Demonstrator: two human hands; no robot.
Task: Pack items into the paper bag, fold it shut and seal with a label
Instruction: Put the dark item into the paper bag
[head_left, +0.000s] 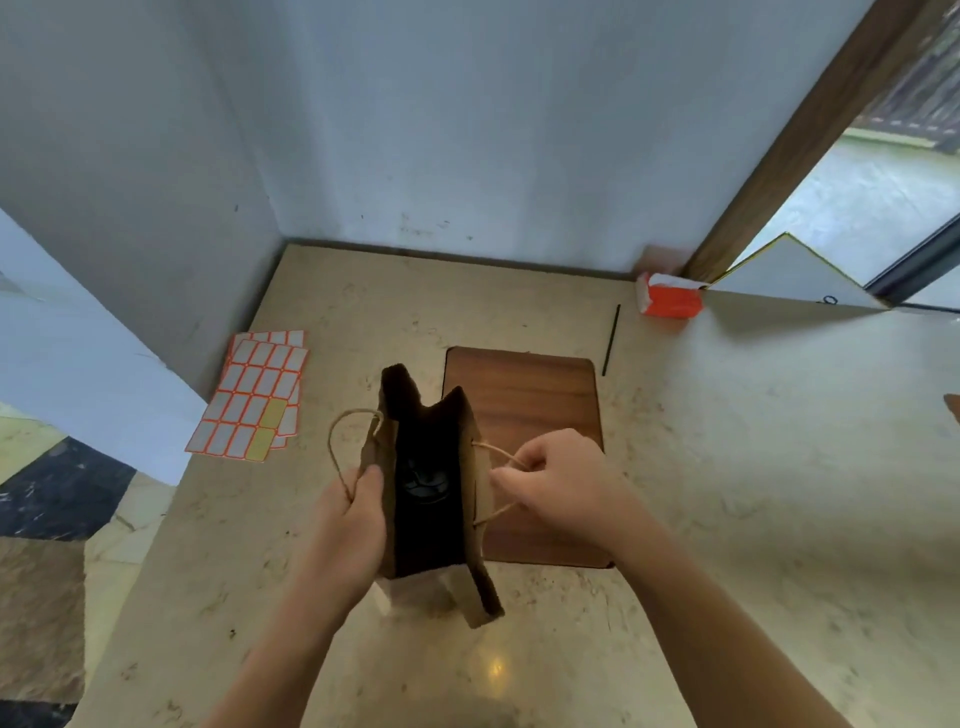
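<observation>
1. I look down at a beige marble surface (727, 467) set into a corner of pale blue walls.
2. A brown paper bag (480, 525) stands upright near the middle of the surface, its mouth wide open toward me.
3. The inside of the bag is dark; a round dark item (423, 480) lies at the bottom, too dim for me to identify.
4. My left hand (353, 525) is closed on the bag's left rim, thumb over the edge, with the left twine handle (340, 441) looping out beside it.
5. My right hand (558, 480) is pinched shut on the right twine handle (498, 457), pulling that side of the bag outward.
6. A dark wooden board (540, 395) lies flat on the surface behind and to the right of the bag; the bag's right side overlaps its left edge in my view.
7. Sheets of white labels with orange borders (254, 395) lie stacked to the left of the bag, near the surface's left edge, with a few labels peeled away to show yellow backing.
8. A thin black stick (611, 340) lies beyond the board's far right corner.
9. An orange and white packet (669, 296) sits farther back, against the wall beside a wooden door frame (789, 140).
</observation>
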